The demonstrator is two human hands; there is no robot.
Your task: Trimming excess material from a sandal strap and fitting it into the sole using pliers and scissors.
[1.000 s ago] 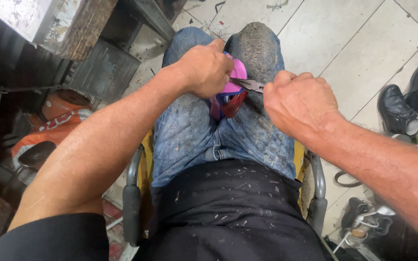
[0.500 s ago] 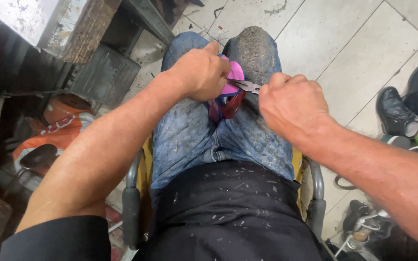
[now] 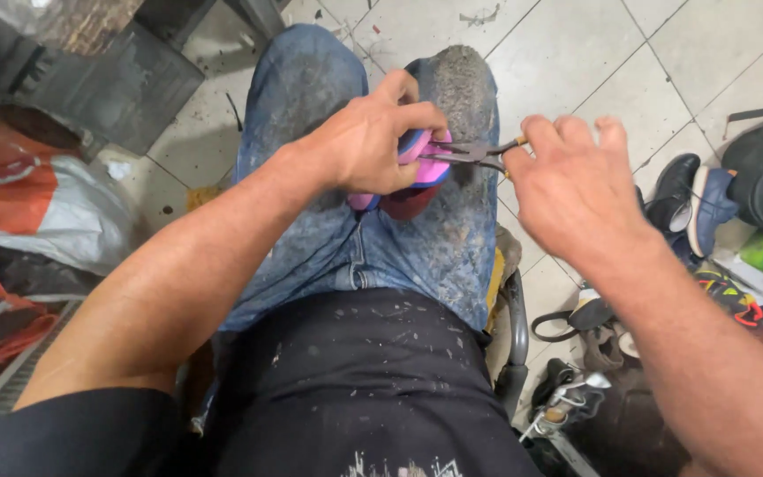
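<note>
From my seat I see the pliers (image 3: 468,152) lying almost level across the frame, their long axis running left to right; the dark nose points left, toward the pink shoe (image 3: 417,168), and the orange-tipped handles point right. The nose meets the pink and purple edge of that shoe just under my left thumb. The shoe sits on my lap, between the knees of my dusty jeans (image 3: 452,238), with a red part showing below the pink one; most of it is hidden under the palm.

My left hand (image 3: 368,146) wraps over the shoe from the left, fingers (image 3: 417,115) curled closed around its top and pressing it against the thigh. My right hand (image 3: 576,190) comes in from the right, its fingers closed on the handles, which vanish into the fist so that only a short piece of handle and the jaws show between the two hands. The hands are near each other, with the tool bridging the gap.

Further out, a black apron (image 3: 355,389) covers my lap, speckled with pale flecks. The tiled floor (image 3: 593,53) lies beyond the knees. Dark shoes (image 3: 686,199) lie in a heap on the right, and an orange and white bag (image 3: 46,208) lies on the left beside a dark metal box (image 3: 108,79).
</note>
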